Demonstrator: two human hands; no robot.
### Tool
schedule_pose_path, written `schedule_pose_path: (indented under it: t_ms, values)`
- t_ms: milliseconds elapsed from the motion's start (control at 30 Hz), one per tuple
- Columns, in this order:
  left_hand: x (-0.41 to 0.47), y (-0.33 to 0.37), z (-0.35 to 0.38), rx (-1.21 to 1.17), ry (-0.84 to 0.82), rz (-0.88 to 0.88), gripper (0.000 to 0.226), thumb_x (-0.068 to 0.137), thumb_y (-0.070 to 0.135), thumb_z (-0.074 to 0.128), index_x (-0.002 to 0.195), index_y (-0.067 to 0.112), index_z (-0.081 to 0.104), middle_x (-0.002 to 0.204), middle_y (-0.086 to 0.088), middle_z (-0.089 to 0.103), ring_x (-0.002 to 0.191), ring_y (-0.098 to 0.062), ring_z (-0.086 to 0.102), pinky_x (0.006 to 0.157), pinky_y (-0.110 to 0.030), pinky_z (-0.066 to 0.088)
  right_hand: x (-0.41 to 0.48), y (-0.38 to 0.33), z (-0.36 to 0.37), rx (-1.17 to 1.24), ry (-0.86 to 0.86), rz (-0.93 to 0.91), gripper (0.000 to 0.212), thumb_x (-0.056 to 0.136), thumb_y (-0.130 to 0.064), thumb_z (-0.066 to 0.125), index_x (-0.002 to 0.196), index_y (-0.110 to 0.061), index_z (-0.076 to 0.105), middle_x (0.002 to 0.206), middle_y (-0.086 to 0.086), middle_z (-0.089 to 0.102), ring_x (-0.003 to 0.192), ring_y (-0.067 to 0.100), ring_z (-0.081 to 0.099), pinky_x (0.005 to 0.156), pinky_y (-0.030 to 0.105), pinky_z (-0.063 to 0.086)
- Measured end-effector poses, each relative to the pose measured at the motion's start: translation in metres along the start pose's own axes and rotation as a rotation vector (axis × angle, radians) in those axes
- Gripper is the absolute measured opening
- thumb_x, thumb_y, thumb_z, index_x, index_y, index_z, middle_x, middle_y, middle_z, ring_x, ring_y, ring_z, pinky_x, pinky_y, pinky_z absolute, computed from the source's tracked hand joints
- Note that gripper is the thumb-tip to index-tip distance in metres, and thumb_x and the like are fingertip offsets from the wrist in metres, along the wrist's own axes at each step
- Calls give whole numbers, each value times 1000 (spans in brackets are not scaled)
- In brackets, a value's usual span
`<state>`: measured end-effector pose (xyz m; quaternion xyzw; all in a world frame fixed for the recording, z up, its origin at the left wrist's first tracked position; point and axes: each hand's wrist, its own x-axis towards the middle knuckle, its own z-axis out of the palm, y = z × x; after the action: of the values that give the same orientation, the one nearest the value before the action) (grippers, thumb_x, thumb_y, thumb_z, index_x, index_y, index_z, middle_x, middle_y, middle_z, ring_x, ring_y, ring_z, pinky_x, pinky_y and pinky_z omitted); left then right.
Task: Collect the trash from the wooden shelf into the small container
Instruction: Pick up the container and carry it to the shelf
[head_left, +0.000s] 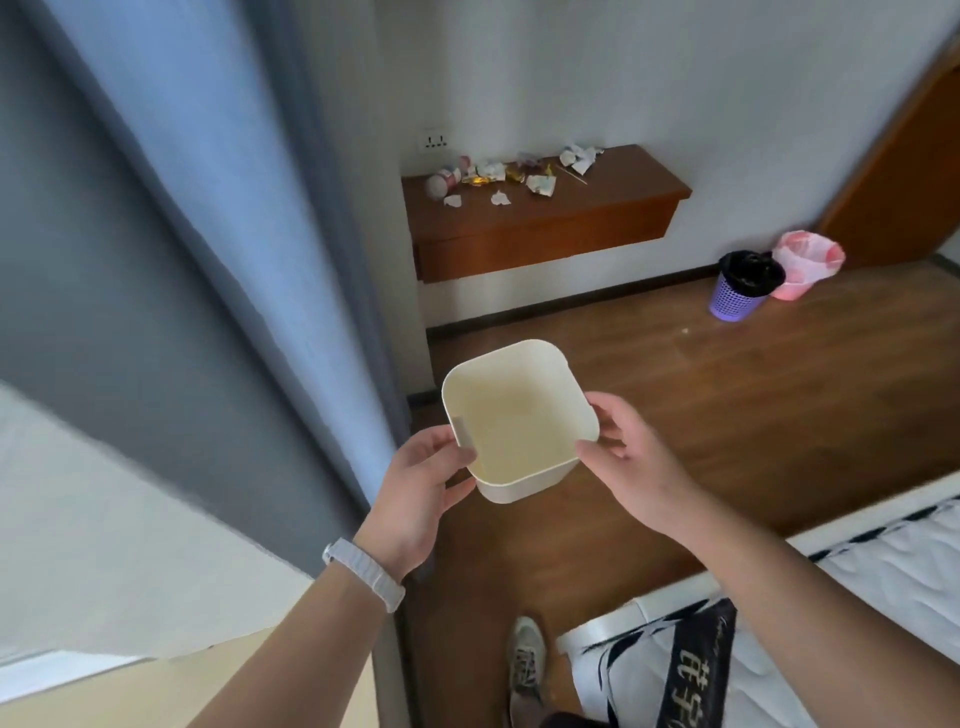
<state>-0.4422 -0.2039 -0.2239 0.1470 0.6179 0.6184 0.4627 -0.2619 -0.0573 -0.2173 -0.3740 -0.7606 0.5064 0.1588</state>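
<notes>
I hold a small cream square container (514, 415) in the air in front of me, and nothing lies inside it. My left hand (423, 486) grips its near left rim. My right hand (631, 457) holds its right side. Farther ahead, a wooden shelf (545, 228) hangs on the white wall. Several pieces of trash (511, 176) lie scattered over its top: crumpled white paper, gold wrappers, a small pink and white cup on its side and a thin stick.
A blue-grey curtain (223, 234) hangs on the left. A purple bin with a black liner (745, 286) and a pink bin (805, 265) stand on the wooden floor to the right of the shelf. A bed (857, 571) lies at the lower right.
</notes>
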Motion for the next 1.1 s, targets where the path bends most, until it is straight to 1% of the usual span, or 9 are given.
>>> schedule_pose_path:
  t_ms: [133, 267, 333, 400, 533, 767, 900, 1000, 1100]
  values:
    - [48, 18, 20, 34, 21, -29, 16, 96, 6, 59, 107, 11, 69, 100, -2, 81, 107, -24, 71, 107, -47, 49, 46, 9, -19, 64, 11, 9, 48, 91, -23, 62, 135, -34, 46, 122, -13, 61, 102, -5, 61, 92, 34, 54]
    - [91, 46, 46, 103, -7, 4, 29, 85, 14, 66, 113, 9, 68, 99, -2, 81, 103, -23, 73, 107, -47, 49, 87, 14, -48, 73, 11, 30, 51, 91, -34, 60, 137, -42, 41, 129, -18, 55, 109, -4, 58, 95, 31, 51]
    - [110, 58, 58, 141, -22, 23, 42, 78, 21, 64, 118, 8, 67, 105, -5, 81, 107, -25, 74, 108, -47, 50, 106, 15, -63, 98, 18, 32, 52, 91, -33, 60, 139, -40, 39, 132, -17, 53, 112, -1, 57, 98, 33, 50]
    - [130, 65, 68, 160, -25, 32, 38, 83, 20, 66, 118, 8, 67, 108, -6, 81, 110, -27, 73, 108, -49, 50, 124, 17, -74, 147, 34, 9, 51, 90, -29, 61, 137, -38, 42, 131, -16, 54, 114, 2, 57, 99, 37, 50]
    - [164, 75, 86, 199, -47, 25, 23, 99, 6, 59, 121, 7, 66, 113, -8, 79, 113, -29, 72, 107, -47, 52, 149, 20, -94, 184, 81, -7, 48, 91, -16, 60, 133, -36, 47, 127, -16, 57, 118, 3, 54, 97, 30, 50]
    - [227, 90, 114, 209, -119, 2, 24, 96, 1, 60, 118, 10, 66, 110, -8, 79, 112, -28, 72, 101, -43, 55, 190, 30, -125, 179, 156, 49, 46, 91, -22, 61, 131, -38, 47, 128, -18, 57, 118, 2, 55, 94, 23, 48]
    - [277, 96, 123, 196, -179, -37, 25, 93, 2, 66, 115, 12, 68, 104, -3, 81, 111, -27, 72, 96, -41, 56, 220, 33, -131, 182, 249, 71, 45, 91, -9, 62, 129, -31, 50, 121, -17, 61, 107, -7, 57, 87, 16, 49]
    - [317, 105, 126, 183, -245, -48, 31, 93, 5, 68, 123, 10, 66, 114, -9, 79, 115, -29, 72, 103, -47, 54, 248, 30, -135, 152, 294, 78, 48, 90, -5, 62, 117, -43, 49, 117, -19, 60, 101, -12, 57, 80, 11, 48]
    - [355, 129, 127, 167, -309, -56, 33, 92, 7, 70, 125, 10, 65, 117, -9, 78, 115, -28, 72, 104, -49, 55, 280, 15, -142, 57, 345, 72, 44, 88, -21, 64, 114, -53, 49, 119, -19, 61, 106, -4, 58, 87, 21, 51]
